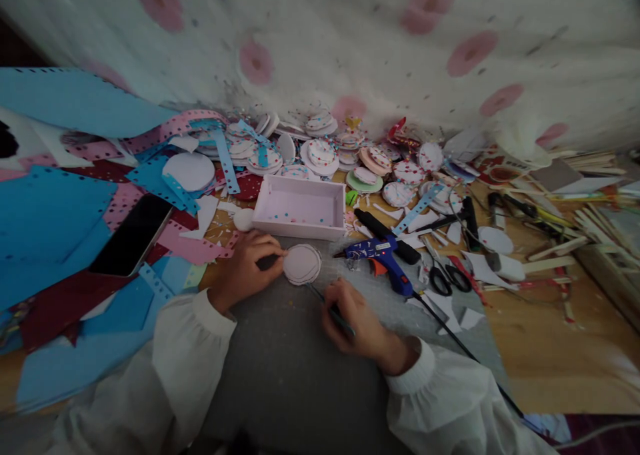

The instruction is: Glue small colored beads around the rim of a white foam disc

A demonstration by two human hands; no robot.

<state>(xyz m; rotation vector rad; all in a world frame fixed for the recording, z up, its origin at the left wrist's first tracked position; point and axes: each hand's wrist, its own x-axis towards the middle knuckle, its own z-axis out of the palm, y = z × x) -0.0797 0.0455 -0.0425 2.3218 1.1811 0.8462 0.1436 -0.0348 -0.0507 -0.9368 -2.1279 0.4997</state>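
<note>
Now left hand (249,266) pins white disc (302,264) edge; right hand (356,320) grips pen (330,308).

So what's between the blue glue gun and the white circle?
In the head view, only bare grey mat lies between the blue glue gun and the white circle.

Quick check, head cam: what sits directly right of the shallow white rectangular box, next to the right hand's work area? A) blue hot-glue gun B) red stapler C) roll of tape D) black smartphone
A: the blue hot-glue gun lies just right of the shallow white rectangular box, above the right hand; the black smartphone lies far left on the coloured foam sheets, and no stapler or tape roll shows.
</note>
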